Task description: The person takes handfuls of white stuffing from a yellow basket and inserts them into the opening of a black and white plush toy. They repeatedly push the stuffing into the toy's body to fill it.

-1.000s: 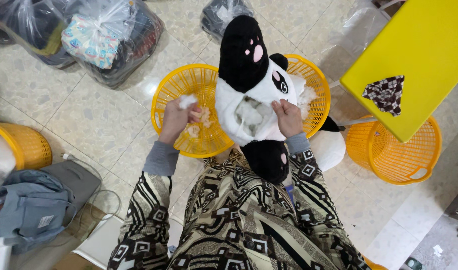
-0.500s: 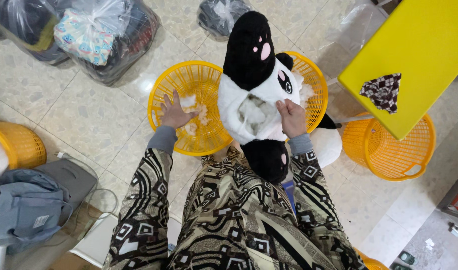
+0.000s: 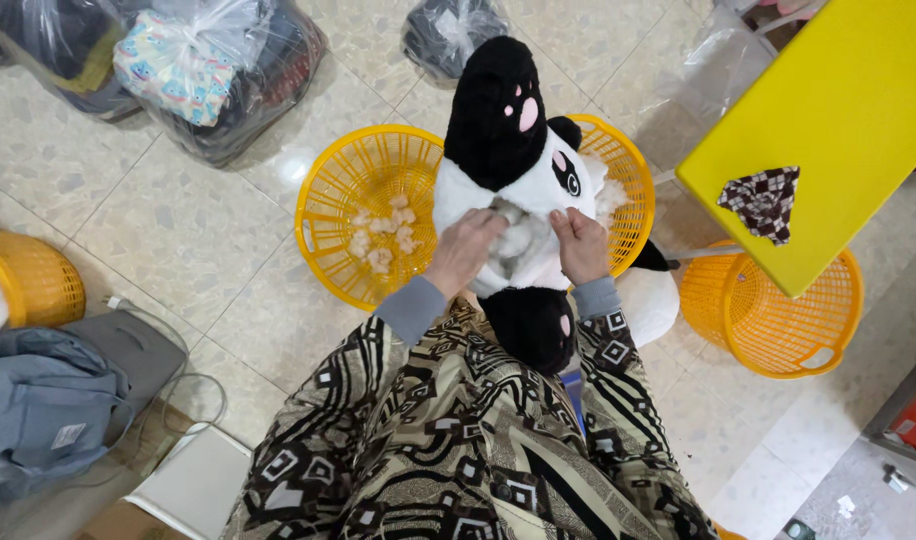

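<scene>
Soft toy, one: a black-and-white plush animal (image 3: 518,190), held upright over the person's lap at centre frame, a black paw with pink pads at 12 o'clock, a second black paw at 6 o'clock.

Hands, two. Left hand (image 3: 465,250) grips the toy's white belly at its opening, fingers curled together into the white stuffing. Right hand (image 3: 581,243) sits just beside it at 3 o'clock of the opening, fingers closed on the white fabric edge.

Yellow baskets, four. One basket (image 3: 353,205) lies at 9 o'clock of the toy and holds loose clumps of stuffing (image 3: 383,235). A second basket (image 3: 623,175) stands behind the toy at 2 o'clock. A third basket (image 3: 773,320) stands at 4 o'clock, partly under the table. A fourth basket (image 3: 28,280) sits at the far left edge.

Yellow table (image 3: 828,120), one, at 2 o'clock, bearing one checked cloth scrap (image 3: 763,200).

Clear plastic bags, three visible along the top: a large one with cloth (image 3: 213,70), one dark (image 3: 453,30), one at the left corner (image 3: 38,45).

Grey bag (image 3: 38,410), one, at 8 o'clock.
</scene>
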